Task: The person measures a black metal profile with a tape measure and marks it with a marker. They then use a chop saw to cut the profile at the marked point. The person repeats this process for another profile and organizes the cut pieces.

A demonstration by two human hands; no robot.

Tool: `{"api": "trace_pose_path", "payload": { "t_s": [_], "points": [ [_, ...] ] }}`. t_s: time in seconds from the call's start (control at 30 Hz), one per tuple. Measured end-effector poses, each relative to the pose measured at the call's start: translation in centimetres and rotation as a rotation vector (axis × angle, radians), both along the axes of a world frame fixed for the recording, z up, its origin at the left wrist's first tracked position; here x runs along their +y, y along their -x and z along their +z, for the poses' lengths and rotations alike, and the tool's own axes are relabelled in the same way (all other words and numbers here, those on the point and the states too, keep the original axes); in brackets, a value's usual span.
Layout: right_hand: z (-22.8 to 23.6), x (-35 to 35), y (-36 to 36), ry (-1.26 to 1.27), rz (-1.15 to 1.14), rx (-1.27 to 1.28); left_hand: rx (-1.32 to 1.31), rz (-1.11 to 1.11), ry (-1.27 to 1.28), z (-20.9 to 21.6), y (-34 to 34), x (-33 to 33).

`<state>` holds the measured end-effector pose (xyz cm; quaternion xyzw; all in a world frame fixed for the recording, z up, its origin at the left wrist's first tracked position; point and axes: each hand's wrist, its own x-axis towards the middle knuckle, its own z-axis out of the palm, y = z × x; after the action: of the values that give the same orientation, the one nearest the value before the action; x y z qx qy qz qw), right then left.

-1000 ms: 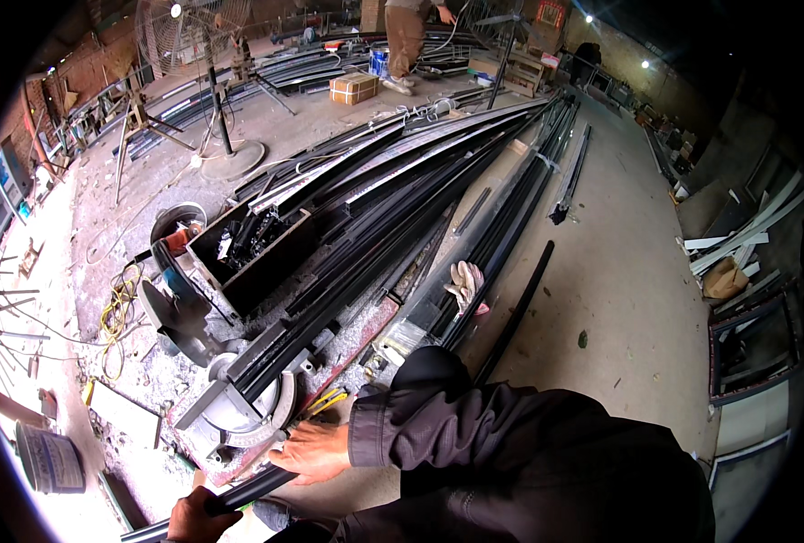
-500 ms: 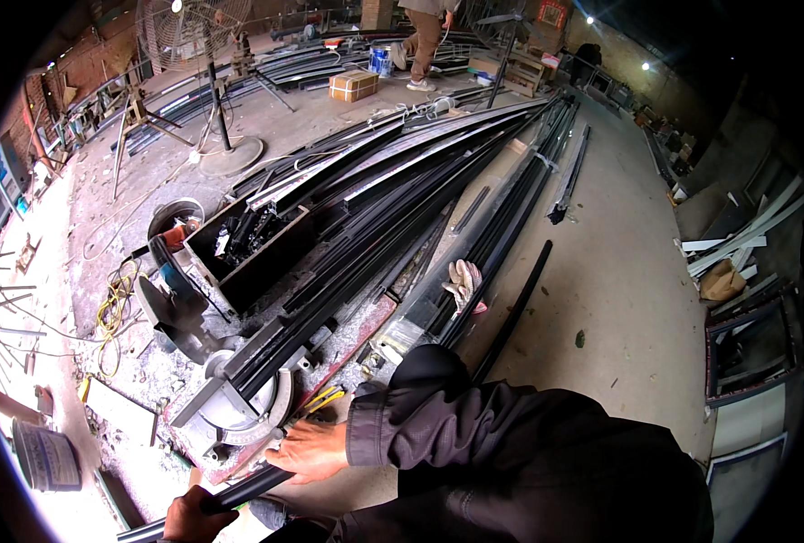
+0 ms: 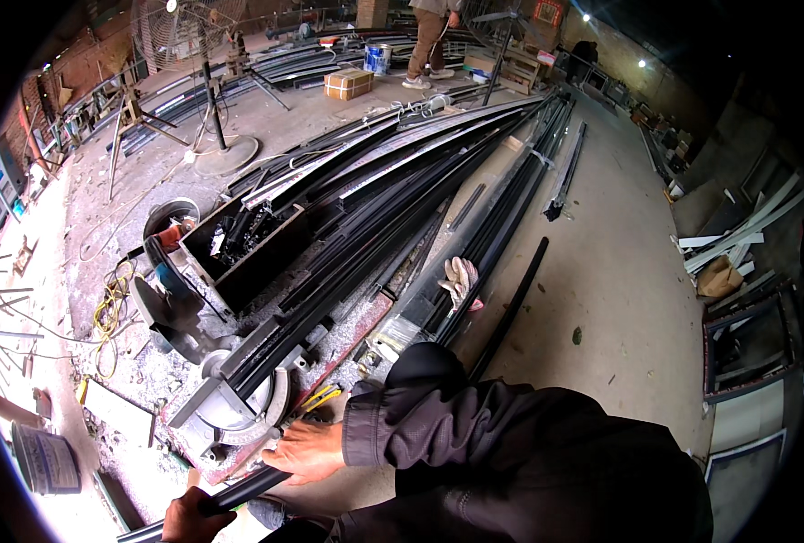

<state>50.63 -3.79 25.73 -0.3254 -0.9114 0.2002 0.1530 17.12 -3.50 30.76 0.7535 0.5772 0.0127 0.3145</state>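
A dark bar-shaped profile slants across the lower left, close to my body. My left hand is wrapped round its lower part, with a pale end showing beyond the fist. Higher up, my right hand is closed over the same profile, its fingers bent and partly hidden. Just past my right hand stands a mitre saw, its round blade and guard tilted up to the left. Several long black profiles lie across the saw table. Yellow-handled cutters rest beside my right hand.
An open box of dark small parts stands behind the saw. Long profiles stretch away over the floor. A work glove lies on a wrapped bundle. There is a bucket at left, a fan and a person farther back.
The person at the back has shifted their legs. The whole view has moved slightly. My hands keep the same hold on the profile.
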Motion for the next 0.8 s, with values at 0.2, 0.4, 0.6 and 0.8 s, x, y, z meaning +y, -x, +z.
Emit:
{"api": "trace_pose_path", "payload": {
  "t_s": [0.2,0.4,0.6,0.8],
  "points": [
    [0.0,0.0,0.1,-0.059,-0.003,0.039,0.027,0.018,-0.020,0.3,-0.1,-0.2],
    [0.2,0.1,0.2,0.042,-0.007,-0.026,0.051,0.012,-0.028,-0.2,0.1,0.0],
    [0.4,0.2,0.4,0.027,0.002,-0.014,0.015,0.047,-0.009,-0.2,0.5,-0.2],
    [-0.4,0.0,0.2,0.000,0.010,0.013,-0.068,-0.031,0.053,-2.0,1.7,0.2]
  ]
}}
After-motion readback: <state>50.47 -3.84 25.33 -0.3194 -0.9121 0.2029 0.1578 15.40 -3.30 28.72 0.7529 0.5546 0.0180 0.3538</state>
